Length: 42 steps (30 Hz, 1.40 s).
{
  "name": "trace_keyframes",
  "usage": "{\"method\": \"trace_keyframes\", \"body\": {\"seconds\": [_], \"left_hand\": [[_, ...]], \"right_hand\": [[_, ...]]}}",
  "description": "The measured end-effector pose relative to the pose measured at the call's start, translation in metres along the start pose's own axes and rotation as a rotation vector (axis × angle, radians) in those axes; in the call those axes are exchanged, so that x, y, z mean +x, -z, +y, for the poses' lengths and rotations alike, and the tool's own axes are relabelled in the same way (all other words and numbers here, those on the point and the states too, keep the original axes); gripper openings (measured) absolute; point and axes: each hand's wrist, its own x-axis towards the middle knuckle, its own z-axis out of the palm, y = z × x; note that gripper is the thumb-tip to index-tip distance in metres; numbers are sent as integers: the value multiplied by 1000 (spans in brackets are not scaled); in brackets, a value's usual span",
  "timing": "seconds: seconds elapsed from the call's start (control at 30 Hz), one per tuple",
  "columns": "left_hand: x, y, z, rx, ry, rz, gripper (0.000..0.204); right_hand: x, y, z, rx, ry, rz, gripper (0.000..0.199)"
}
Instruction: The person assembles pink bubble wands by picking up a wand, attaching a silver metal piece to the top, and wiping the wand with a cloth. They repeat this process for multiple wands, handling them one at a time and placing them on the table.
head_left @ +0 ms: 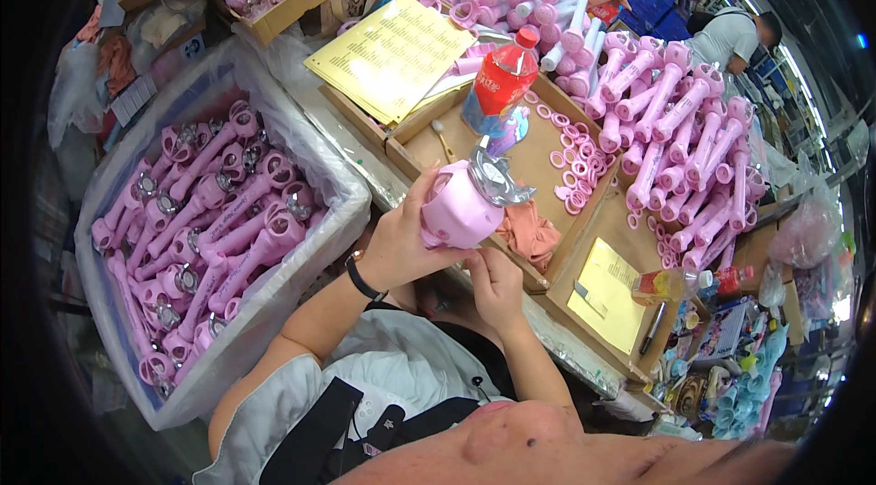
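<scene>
My left hand (400,243) is wrapped round a rounded pink plastic piece (456,211), lifted in front of the table edge. A shiny silver part (497,179) sits on its upper right end. Just below it, my right hand (497,284) is closed, fingers curled with the thumb near the piece's underside. Whatever those fingers hold is hidden. Beyond the piece, a cardboard tray (415,149) has a red-labelled bottle (502,83) standing in it, with a crumpled orange cloth (529,234) and many small pink rings (577,161).
To my left, a lined bin (128,339) holds many pink handles (228,211) with silver parts. More pink handles (680,120) are heaped at the right. Yellow sheets (392,56) lie at the back; another yellow paper (607,293) is near a pen (653,328). A person (730,38) is at the far right.
</scene>
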Motion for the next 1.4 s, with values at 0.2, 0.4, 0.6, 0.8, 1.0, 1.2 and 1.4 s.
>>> {"method": "trace_keyframes", "body": {"seconds": [0.2,0.4,0.6,0.8,1.0,1.2,1.4], "left_hand": [[-8,6,-4,-23,-69,-63,111],[-13,-2,0,-54,101,6,106],[-18,-2,-2,-32,107,-56,107],[-17,1,-10,-192,250,-12,102],[8,9,-25,-1202,480,200,77],[-8,-9,-5,-1066,626,18,49],[-18,-18,-13,-1200,746,25,51]], "right_hand": [[3,15,-11,1400,-975,-429,20],[-14,-1,-15,9,-176,67,11],[-16,3,-1,135,-239,-2,13],[-19,17,-8,396,-615,-268,30],[-56,-39,2,135,-159,-256,47],[-72,-66,18,175,-41,39,48],[-80,-68,24,210,-49,57,46]]}}
